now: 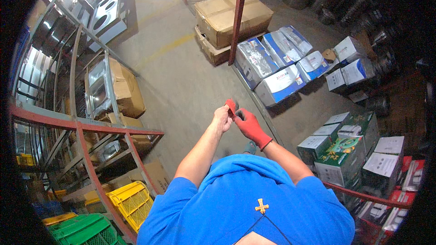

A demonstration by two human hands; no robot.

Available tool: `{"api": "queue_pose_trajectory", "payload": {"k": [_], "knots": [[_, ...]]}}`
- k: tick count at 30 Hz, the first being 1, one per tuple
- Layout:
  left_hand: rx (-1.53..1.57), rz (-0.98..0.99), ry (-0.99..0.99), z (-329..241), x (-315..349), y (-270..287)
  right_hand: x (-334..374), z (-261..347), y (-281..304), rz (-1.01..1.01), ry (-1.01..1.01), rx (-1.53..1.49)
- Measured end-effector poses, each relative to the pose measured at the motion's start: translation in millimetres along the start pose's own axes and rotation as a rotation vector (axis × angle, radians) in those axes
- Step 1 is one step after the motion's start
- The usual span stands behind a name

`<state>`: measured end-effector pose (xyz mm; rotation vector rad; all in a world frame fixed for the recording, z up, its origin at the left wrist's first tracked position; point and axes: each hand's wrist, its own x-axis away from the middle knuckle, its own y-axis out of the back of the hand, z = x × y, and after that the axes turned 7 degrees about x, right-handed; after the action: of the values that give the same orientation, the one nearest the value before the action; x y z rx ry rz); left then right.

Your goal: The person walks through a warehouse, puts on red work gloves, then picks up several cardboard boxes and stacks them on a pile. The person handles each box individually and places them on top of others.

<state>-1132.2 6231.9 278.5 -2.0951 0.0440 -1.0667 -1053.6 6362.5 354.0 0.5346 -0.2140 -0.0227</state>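
In front of me, at the middle of the view, my left hand (222, 117) is bare, with a loose red work glove (231, 105) bunched at its fingers. Its fingers look closed on the glove, though the fingertips are partly hidden. My right hand (252, 128) wears a matching red glove with dark fingertips. Those gloved fingers are closed and meet the loose glove close to the left hand. Both forearms are stretched forward over the concrete floor.
Metal racks (79, 86) line the left side, with a yellow crate (131, 201) and a green crate (86, 229) low down. Large cardboard boxes (232, 18) stand ahead by a red post (238, 20). Blue-white cartons (280, 83) and green cartons (343, 156) sit at right.
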Motion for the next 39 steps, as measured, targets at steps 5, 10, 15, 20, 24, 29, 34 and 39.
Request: {"api": "queue_pose_trajectory", "payload": {"k": [5,10,15,20,24,29,34,39], "knots": [[-0.014,0.245,0.021,4.5,4.6,8.7,-11.9,-4.8,-2.4,-0.063,-0.018,-0.293],[-0.323,0.150,-0.190,-5.9,-9.3,1.0,-13.7,13.5,-9.1,-0.078,0.057,-0.284],[-0.013,0.121,-0.230,-24.1,-23.2,-31.9,-22.3,47.2,-0.5,-0.090,0.153,-0.156],[-0.021,0.333,-0.079,-51.0,-21.9,-56.4,-33.0,75.2,6.7,-0.101,0.170,-0.110],[0.207,0.590,-0.161,-57.2,-25.7,-70.4,-35.7,90.9,0.8,-0.064,0.205,-0.001],[0.270,0.728,0.095,-71.8,-39.4,-70.8,-35.6,105.0,1.4,-0.060,0.198,0.120],[-0.393,0.653,-0.365,-91.0,-28.4,-69.4,-27.2,116.8,4.3,-0.073,0.253,0.086],[0.412,0.572,-0.280,-102.6,1.1,-106.6,-38.3,128.8,10.1,-0.052,0.282,0.066]]}}
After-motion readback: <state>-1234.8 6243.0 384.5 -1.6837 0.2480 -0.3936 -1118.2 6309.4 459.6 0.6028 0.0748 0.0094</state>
